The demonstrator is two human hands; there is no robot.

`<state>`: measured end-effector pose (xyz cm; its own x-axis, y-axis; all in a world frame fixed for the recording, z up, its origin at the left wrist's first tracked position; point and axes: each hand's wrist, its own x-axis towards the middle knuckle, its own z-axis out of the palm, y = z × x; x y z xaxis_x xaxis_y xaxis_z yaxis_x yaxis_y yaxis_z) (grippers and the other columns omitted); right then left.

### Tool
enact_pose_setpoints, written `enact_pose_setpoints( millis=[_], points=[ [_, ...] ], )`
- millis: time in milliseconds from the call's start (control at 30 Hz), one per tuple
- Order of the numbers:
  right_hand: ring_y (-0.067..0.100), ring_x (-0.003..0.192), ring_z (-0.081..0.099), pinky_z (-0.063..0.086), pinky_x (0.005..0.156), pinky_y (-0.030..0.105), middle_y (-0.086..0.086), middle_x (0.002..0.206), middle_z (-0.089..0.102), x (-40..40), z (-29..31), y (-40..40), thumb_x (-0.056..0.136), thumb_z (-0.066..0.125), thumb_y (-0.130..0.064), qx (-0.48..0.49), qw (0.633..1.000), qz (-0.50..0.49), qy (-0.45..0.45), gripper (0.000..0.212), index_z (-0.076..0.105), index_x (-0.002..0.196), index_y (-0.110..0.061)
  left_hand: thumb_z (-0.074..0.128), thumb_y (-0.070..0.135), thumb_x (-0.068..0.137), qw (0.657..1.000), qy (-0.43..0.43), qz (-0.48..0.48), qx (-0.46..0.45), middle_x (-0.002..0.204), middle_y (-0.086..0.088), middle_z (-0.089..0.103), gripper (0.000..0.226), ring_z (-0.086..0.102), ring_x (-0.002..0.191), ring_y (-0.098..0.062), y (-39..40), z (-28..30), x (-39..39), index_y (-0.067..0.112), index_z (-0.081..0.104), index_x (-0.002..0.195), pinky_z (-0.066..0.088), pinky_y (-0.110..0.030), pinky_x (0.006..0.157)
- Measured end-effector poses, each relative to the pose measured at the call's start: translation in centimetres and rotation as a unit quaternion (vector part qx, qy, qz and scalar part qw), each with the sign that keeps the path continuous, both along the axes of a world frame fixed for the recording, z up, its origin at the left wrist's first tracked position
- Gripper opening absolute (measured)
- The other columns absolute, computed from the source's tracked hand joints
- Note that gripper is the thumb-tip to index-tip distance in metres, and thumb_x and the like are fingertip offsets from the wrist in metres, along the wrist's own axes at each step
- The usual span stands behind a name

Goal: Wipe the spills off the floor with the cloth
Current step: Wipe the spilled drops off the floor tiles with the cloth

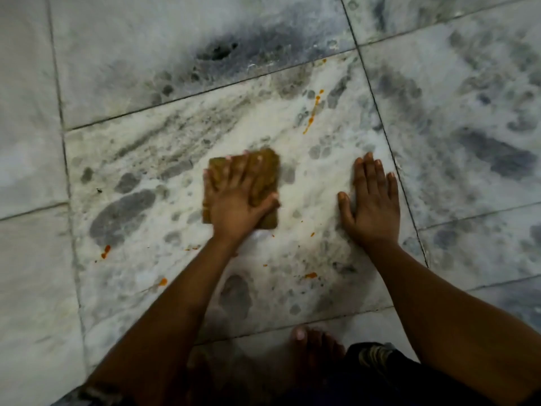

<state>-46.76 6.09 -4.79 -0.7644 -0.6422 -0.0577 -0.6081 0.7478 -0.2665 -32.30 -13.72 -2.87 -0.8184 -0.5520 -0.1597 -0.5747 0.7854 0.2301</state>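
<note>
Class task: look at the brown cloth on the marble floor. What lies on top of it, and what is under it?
The left hand presses flat on the cloth, fingers spread. Under it is the marble floor; any spill beneath is covered and cannot be seen.

large white marble floor tiles [164, 92] streaked with grey and black veins, split by thin dark grout lines [377, 112]; dim, soft light falls from above.

Hand pressing a cloth flat on a spattered marble floor

The left hand [238, 197] lies spread on the folded brown cloth [265, 174], thumb at its near edge. The right hand [370, 203] rests flat on the floor [146, 148] well beside it. Orange spills [311, 117] streak beyond the cloth; smaller spots [105, 252] dot the near tile. A bare foot [314, 345] shows below.
</note>
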Motion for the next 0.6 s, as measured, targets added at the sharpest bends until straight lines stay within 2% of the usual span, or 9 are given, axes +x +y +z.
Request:
enact_pose_setpoints(
  millis=[67, 133, 200, 300, 433, 500, 600],
  points=[
    [0.022, 0.145, 0.013, 0.003, 0.117, 0.035, 0.011, 0.157, 0.015, 0.1, -0.1, 0.1, 0.091, 0.024, -0.047, 0.001, 1.000, 0.001, 0.001, 0.070, 0.018, 0.149, -0.009, 0.028, 0.072, 0.077, 0.997, -0.007, 0.078, -0.007, 0.156, 0.008, 0.018, 0.077, 0.008, 0.146, -0.024, -3.4, -0.1, 0.3, 0.038, 0.022, 0.146, -0.007, -0.058, 0.110],
    [0.022, 0.145, 0.011, 0.002, 0.117, 0.035, 0.010, 0.157, 0.014, 0.1, -0.2, 0.1, 0.090, 0.023, -0.047, 0.001, 1.000, 0.001, -0.002, 0.070, 0.017, 0.150, -0.010, 0.039, 0.064, 0.083, 0.989, -0.005, 0.145, 0.004, 0.157, 0.007, 0.018, 0.070, 0.006, 0.146, -0.025, -6.9, -0.1, -2.4, 0.036, 0.024, 0.146, -0.002, -0.061, 0.111],
    [0.021, 0.145, 0.010, 0.002, 0.117, 0.035, 0.010, 0.157, 0.013, 0.1, -0.1, 0.0, 0.090, 0.022, -0.048, 0.000, 1.000, 0.001, -0.008, 0.071, 0.016, 0.150, -0.010, 0.047, 0.053, 0.088, 0.986, 0.003, 0.167, 0.012, 0.157, 0.007, 0.016, 0.066, 0.004, 0.146, -0.026, -8.2, 0.1, -6.2, 0.035, 0.024, 0.146, 0.001, -0.060, 0.112],
    [0.021, 0.145, 0.010, 0.003, 0.117, 0.036, 0.010, 0.157, 0.012, 0.1, 0.1, 0.1, 0.090, 0.022, -0.048, 0.005, 1.000, 0.002, -0.011, 0.071, 0.016, 0.150, -0.010, 0.043, 0.053, 0.089, 0.994, 0.010, 0.106, 0.008, 0.158, 0.007, 0.015, 0.063, 0.005, 0.146, -0.025, -5.2, -0.3, -8.6, 0.035, 0.025, 0.146, -0.001, -0.058, 0.112],
    [0.023, 0.145, 0.012, 0.004, 0.117, 0.040, 0.012, 0.157, 0.015, 0.0, 0.1, 0.0, 0.090, 0.026, -0.047, 0.019, 1.000, -0.006, 0.006, 0.070, 0.019, 0.149, -0.010, 0.030, 0.059, 0.084, 0.998, 0.056, -0.034, 0.018, 0.153, 0.004, 0.029, 0.063, 0.019, 0.143, -0.027, -0.6, -0.3, -2.4, 0.034, 0.036, 0.141, 0.004, -0.055, 0.111],
    [0.025, 0.145, 0.011, 0.002, 0.117, 0.043, 0.014, 0.156, 0.015, 0.3, 0.0, 0.0, 0.089, 0.028, -0.048, 0.029, 0.999, -0.028, 0.018, 0.072, 0.020, 0.149, -0.009, 0.034, 0.055, 0.084, 0.995, 0.098, -0.028, 0.019, 0.147, 0.000, 0.039, 0.061, 0.027, 0.140, -0.027, -1.3, -0.4, 0.0, 0.030, 0.042, 0.139, 0.012, -0.055, 0.110],
    [0.024, 0.145, 0.012, 0.003, 0.117, 0.044, 0.013, 0.156, 0.015, 0.2, -0.3, 0.1, 0.088, 0.028, -0.050, 0.031, 0.999, -0.040, 0.013, 0.075, 0.019, 0.149, -0.008, 0.035, 0.054, 0.080, 0.989, 0.127, 0.074, 0.032, 0.143, -0.003, 0.046, 0.064, 0.031, 0.139, -0.027, -4.1, -0.6, -3.2, 0.026, 0.046, 0.137, 0.014, -0.053, 0.111]
  ],
)
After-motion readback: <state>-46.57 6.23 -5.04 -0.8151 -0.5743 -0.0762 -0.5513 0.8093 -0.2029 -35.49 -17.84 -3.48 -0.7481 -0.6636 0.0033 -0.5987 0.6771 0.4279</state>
